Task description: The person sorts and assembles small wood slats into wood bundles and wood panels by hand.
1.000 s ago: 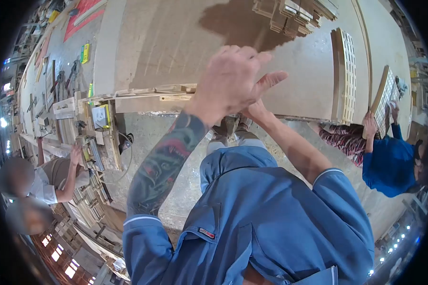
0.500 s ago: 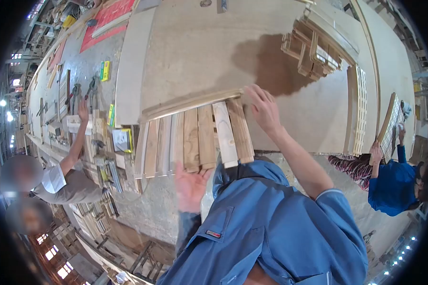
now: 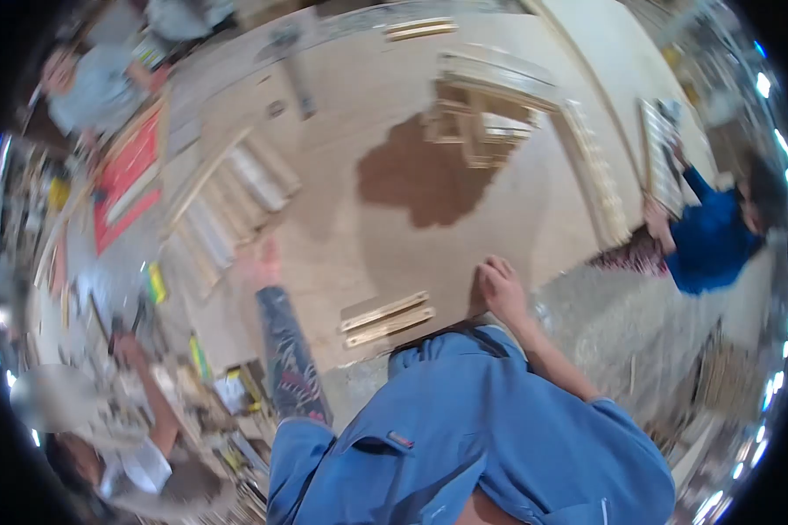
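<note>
My left hand [image 3: 267, 262] is blurred by motion, stretched out to the left over the table at the lower edge of a slatted wooden panel [image 3: 236, 188]. That panel lies tilted, with light and darker slats side by side along a rail. My right hand [image 3: 501, 284] is at the table's front edge, its fingers loosely bent and nothing visible in them. Between the hands, close to my body, two short wooden rails [image 3: 387, 318] lie parallel near the edge.
A stack of wooden frame pieces [image 3: 486, 109] stands farther back, casting a shadow. A long row of slats [image 3: 591, 171] lies to its right. One co-worker [image 3: 718, 232] holds a slatted piece at right; others work at left. A hammer-like tool [image 3: 296, 70] lies at the back.
The slatted panel has moved from right in front of me to the far left, with my left hand following. My right hand has left its upper corner and come back. The two short rails now show.
</note>
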`<action>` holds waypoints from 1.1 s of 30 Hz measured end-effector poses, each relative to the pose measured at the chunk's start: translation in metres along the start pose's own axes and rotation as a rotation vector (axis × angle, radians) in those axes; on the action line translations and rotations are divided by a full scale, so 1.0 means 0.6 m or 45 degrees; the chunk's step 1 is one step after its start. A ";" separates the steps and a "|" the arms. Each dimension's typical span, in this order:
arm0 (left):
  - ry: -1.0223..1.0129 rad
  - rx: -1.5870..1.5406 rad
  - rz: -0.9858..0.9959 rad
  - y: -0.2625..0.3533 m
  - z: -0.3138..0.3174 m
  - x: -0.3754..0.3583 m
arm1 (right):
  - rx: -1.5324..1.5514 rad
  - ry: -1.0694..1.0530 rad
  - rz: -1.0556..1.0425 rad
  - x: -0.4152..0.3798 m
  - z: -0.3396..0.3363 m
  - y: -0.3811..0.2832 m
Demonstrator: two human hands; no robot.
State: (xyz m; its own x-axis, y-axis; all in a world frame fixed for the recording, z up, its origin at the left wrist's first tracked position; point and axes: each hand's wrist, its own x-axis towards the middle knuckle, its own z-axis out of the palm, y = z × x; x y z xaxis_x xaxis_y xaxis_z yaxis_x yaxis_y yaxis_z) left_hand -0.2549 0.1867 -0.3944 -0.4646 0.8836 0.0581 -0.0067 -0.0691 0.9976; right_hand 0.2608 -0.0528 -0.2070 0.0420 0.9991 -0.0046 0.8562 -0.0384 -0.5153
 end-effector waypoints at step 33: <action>-1.370 1.077 -0.136 0.371 0.566 -0.543 | 0.841 0.089 0.540 -0.043 -0.159 0.161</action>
State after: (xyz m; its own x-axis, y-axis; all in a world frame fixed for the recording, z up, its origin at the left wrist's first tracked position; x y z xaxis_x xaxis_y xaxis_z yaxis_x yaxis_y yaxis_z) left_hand 0.1955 0.0404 -0.1784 0.4166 0.8133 -0.4061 0.7186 -0.0210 0.6951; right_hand 0.3918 -0.0838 -0.1746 0.3472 0.8974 -0.2721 0.2772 -0.3755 -0.8844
